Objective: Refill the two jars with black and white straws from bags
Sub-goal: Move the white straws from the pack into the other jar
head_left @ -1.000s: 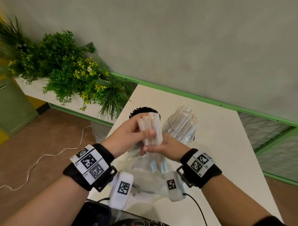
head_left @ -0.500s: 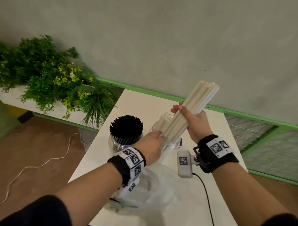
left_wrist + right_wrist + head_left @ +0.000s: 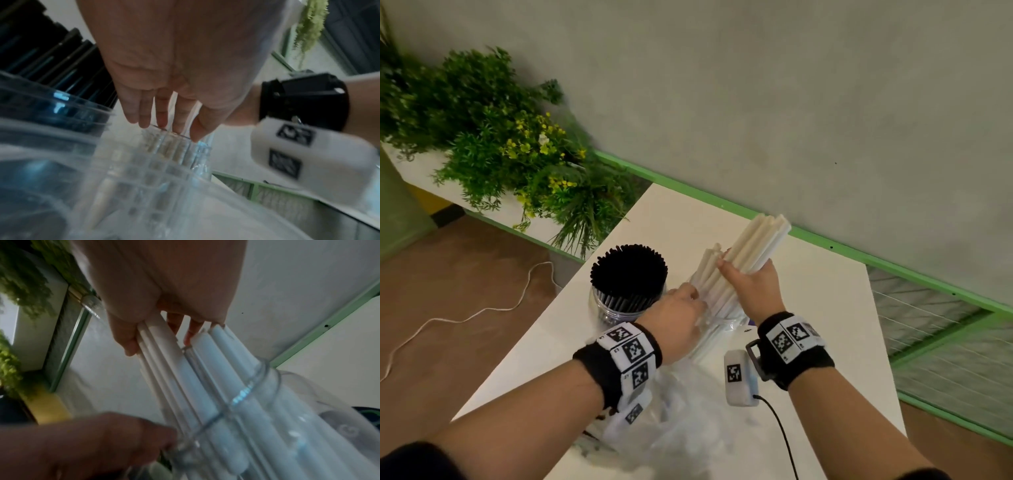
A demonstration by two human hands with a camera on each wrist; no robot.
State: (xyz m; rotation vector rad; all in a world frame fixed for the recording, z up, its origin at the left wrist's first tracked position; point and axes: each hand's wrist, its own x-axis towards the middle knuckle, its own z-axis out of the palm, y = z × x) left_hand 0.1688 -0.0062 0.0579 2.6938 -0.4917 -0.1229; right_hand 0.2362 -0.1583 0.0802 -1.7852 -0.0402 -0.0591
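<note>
Grey wall, green trim, plants off beyond your left hand; white bench (image 3: 808, 308) under both hands. Your right hand (image 3: 755, 286) grips a bundle of white straws (image 3: 753, 250), fingers curled round it, tilted with the top ends pointing away and to the right, lower ends already inside the mouth of the clear jar (image 3: 265, 374) directly below that hand. The right wrist view shows the bundle passing the rim alongside white straws already standing in the jar. Your left hand (image 3: 681, 318) sits on the jar's near-left side, fingers fairly straight against the rim and straws; looks like steadying, but a real grip can't be confirmed. Just past your left hand stands the second jar, packed with black straws (image 3: 628, 270), apparently done. A crumpled clear plastic bag (image 3: 688, 421) lies under your forearms, near you.

Step in hand: loading white straws into the second jar. Next you'd need to bring the bundle upright, let it slide down to the bottom, then loosen your right-hand fingers. Keep the jar braced, since it may tip under a tilted bundle.
</note>
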